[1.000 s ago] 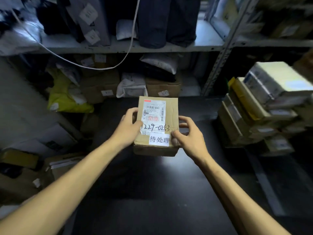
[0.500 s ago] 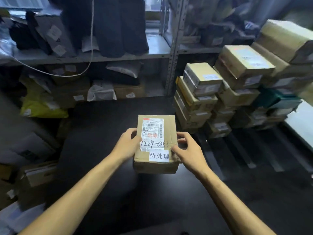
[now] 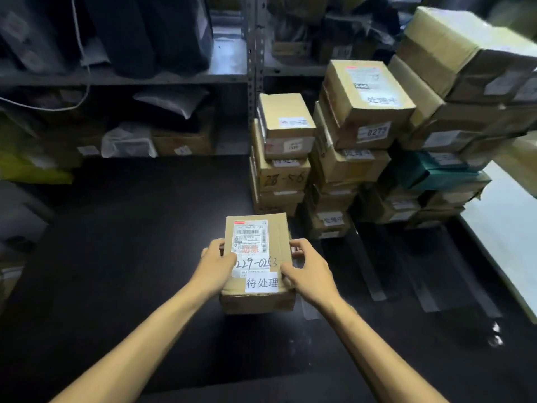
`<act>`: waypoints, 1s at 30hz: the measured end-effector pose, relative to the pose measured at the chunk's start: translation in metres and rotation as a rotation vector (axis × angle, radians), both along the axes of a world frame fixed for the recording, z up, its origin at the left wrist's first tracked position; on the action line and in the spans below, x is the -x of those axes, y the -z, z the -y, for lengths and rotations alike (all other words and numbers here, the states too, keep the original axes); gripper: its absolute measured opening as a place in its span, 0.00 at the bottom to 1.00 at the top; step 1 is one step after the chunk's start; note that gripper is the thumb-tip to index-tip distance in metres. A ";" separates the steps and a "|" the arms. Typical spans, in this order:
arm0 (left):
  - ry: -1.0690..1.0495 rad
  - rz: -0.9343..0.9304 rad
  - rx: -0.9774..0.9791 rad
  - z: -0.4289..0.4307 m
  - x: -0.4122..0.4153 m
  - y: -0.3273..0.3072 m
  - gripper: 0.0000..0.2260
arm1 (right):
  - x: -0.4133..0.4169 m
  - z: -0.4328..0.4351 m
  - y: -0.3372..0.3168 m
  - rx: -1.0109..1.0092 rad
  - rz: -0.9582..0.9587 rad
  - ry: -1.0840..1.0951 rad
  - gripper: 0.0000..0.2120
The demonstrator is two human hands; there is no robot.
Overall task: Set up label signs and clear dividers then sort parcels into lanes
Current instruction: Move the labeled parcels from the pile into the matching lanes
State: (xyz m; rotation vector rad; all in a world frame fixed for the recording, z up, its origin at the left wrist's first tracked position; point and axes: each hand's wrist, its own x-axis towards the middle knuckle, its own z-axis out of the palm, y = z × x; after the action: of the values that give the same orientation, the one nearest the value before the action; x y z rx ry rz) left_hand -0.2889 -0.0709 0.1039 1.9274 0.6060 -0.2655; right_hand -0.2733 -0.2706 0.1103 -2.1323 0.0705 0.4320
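Note:
A small brown cardboard parcel (image 3: 277, 237) with a white shipping label and a white sticker of printed characters is held flat above the black table (image 3: 122, 257). My left hand (image 3: 216, 264) grips its left edge, thumb on the label. My right hand (image 3: 308, 269) grips its right edge, thumb on top near the sticker. Just beyond the parcel stand stacks of labelled parcels: a left stack (image 3: 283, 152), a middle stack (image 3: 348, 158) and a taller right stack (image 3: 453, 117). Clear strips (image 3: 369, 274) lie on the table between the stacks, running toward me.
Metal shelving (image 3: 252, 71) behind the table holds dark bags, grey mailers and boxes. A yellow bag (image 3: 29, 167) sits at the far left. A white surface (image 3: 511, 228) borders the table on the right. A white cable hangs at upper left.
The view has swung right, bringing the parcel stacks to the centre and right. Both hands keep the same grip on the parcel, which now sits closer to the left stack.

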 end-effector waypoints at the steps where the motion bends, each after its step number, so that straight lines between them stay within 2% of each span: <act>1: -0.023 0.014 -0.002 0.004 -0.001 0.000 0.16 | -0.003 0.005 -0.001 0.004 0.006 -0.008 0.18; 3: -0.080 0.027 -0.063 0.012 -0.004 -0.003 0.13 | -0.011 0.012 -0.008 -0.005 0.016 -0.031 0.19; 7: -0.164 -0.064 -0.359 -0.001 -0.010 -0.028 0.09 | -0.024 0.003 -0.030 -0.078 -0.026 -0.096 0.17; 10: -0.201 -0.079 -0.388 -0.028 -0.017 -0.056 0.09 | -0.034 -0.018 -0.055 -0.165 -0.044 -0.153 0.15; 14: -0.246 0.002 -0.426 -0.067 -0.032 -0.103 0.10 | -0.050 -0.052 -0.097 -0.222 0.029 -0.189 0.17; 18: -0.295 0.224 -0.352 -0.088 -0.054 -0.155 0.08 | -0.075 -0.073 -0.147 -0.220 0.202 -0.185 0.16; 23: -0.267 0.557 -0.138 -0.068 -0.085 -0.214 0.09 | -0.109 -0.066 -0.203 -0.189 0.360 -0.065 0.18; 26: -0.201 0.626 -0.037 -0.046 -0.108 -0.230 0.05 | -0.128 -0.051 -0.222 -0.163 0.445 0.036 0.16; 30: -0.134 0.634 -0.020 -0.021 -0.141 -0.232 0.08 | -0.152 -0.032 -0.231 -0.120 0.470 0.119 0.15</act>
State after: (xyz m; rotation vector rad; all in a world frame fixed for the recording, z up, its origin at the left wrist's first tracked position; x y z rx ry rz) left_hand -0.1482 -0.0501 0.3360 1.8418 0.3069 0.4282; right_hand -0.1213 -0.2386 0.3412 -2.0457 -0.0939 -0.1367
